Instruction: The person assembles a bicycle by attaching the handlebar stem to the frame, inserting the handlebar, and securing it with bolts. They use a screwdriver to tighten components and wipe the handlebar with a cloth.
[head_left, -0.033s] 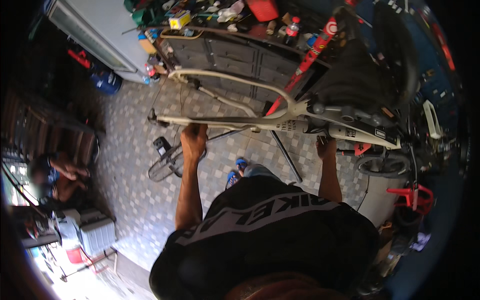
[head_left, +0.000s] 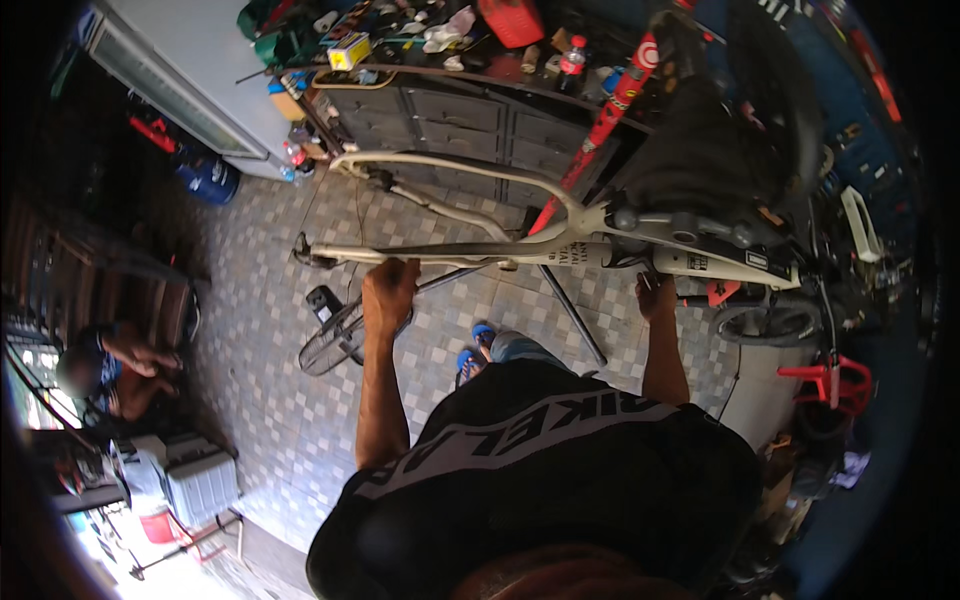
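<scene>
Head view: our cream metal bicycle frame (head_left: 560,250) lies lengthwise left-right before the grey drawer cabinet (head_left: 470,115); left hand (head_left: 388,290) grip wraps its tube, right hand (head_left: 655,297) grip clasps underneath, arms outstretched.

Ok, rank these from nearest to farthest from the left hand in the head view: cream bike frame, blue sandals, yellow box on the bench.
1. Cream bike frame: left hand grips its tube.
2. Blue sandals: on the floor, lower right of the hand.
3. Yellow box: far, up on the cluttered workbench.
</scene>
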